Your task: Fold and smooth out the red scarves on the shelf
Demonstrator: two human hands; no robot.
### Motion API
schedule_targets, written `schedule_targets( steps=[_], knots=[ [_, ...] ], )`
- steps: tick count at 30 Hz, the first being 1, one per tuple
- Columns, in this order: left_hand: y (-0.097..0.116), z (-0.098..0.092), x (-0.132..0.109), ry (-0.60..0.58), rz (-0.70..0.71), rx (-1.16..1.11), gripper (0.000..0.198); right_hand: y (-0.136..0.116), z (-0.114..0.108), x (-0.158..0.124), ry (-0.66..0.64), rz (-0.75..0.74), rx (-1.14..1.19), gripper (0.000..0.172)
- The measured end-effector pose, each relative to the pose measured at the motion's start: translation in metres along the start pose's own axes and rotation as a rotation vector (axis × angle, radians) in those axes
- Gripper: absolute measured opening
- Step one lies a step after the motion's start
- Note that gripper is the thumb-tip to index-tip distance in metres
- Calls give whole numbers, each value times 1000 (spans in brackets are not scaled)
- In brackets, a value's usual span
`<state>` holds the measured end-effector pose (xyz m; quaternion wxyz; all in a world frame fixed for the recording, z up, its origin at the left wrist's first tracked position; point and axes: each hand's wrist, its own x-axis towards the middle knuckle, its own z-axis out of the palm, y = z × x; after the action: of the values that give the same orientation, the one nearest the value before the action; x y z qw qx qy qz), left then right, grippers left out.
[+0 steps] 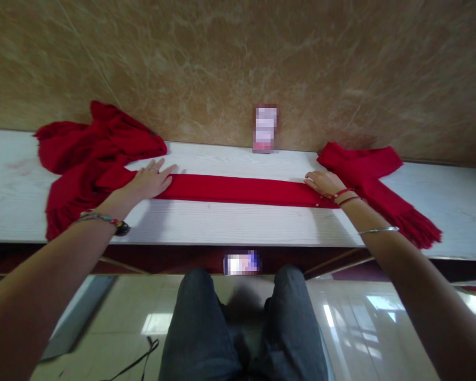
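A long red scarf (241,189) lies stretched flat along the white tabletop (222,225). My left hand (150,180) rests flat on its left part, fingers stretched out and pointing right. My right hand (324,182) presses palm-down on its right part, fingers spread toward the left. Beyond my right hand the scarf's end (381,185) is folded over and its fringe (422,233) reaches the table's front edge. At my left hand the scarf meets a bunched heap of red cloth (91,159).
A small blurred card (265,128) stands against the brown marbled wall behind the table. My knees in dark trousers (238,317) are below the table edge over a glossy tiled floor. A black cord (138,360) lies on the floor at lower left.
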<state>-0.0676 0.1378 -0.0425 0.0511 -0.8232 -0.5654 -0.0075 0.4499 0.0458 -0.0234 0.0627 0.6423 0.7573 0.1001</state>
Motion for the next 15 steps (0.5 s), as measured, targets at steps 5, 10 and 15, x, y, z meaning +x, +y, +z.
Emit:
schedule_targets(
  steps=[5,10,15],
  knots=[
    [61,-24,2,31,231,-74,52,-12,-9,2,110,-96,-26,40],
    [118,-29,-9,-119,448,-85,56,-32,2,-15,103,-313,200,45],
    [119,-22,-4,-216,388,-102,54,-19,7,-23,35,-226,290,50]
  ],
)
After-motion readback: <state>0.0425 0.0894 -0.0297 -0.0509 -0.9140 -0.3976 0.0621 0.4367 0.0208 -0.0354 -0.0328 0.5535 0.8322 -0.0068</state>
